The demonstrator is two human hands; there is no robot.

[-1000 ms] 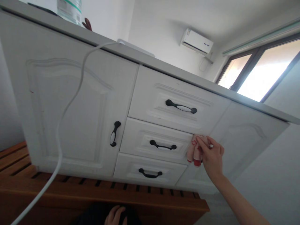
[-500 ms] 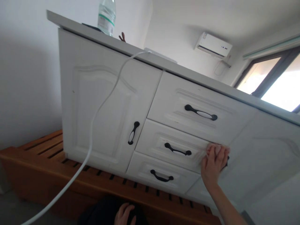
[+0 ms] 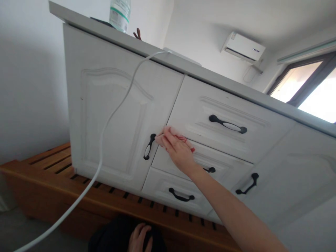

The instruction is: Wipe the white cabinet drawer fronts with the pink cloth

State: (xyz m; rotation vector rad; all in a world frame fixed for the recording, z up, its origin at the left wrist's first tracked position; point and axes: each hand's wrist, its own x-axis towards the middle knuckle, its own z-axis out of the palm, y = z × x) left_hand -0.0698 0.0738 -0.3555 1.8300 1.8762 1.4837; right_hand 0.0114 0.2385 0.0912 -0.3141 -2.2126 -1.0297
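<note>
My right hand (image 3: 180, 153) is pressing a pink cloth (image 3: 160, 139) with red marks against the white cabinet (image 3: 105, 115). It lies at the upper left corner of the middle drawer, near the seam below the top drawer (image 3: 183, 105). Just left of the cloth is the black and white handle (image 3: 149, 147) of the left door. My hand and forearm cover much of the middle drawer and part of its handle (image 3: 209, 170). At the bottom, my left hand (image 3: 140, 238) rests with loosely spread fingers on my dark-clothed knee (image 3: 110, 234), holding nothing.
A white cable (image 3: 101, 150) hangs from the cabinet top across the left door. On top stand a plastic bottle (image 3: 120, 15) and a dark flat object (image 3: 102, 22). Underneath is a slatted wooden bench (image 3: 86, 196). An air conditioner (image 3: 244, 47) hangs on the wall behind.
My right hand has moved the cloth leftward and up, from beside the right door's handle to the middle drawer's left corner. That right handle is now uncovered. My left hand has stayed on the knee.
</note>
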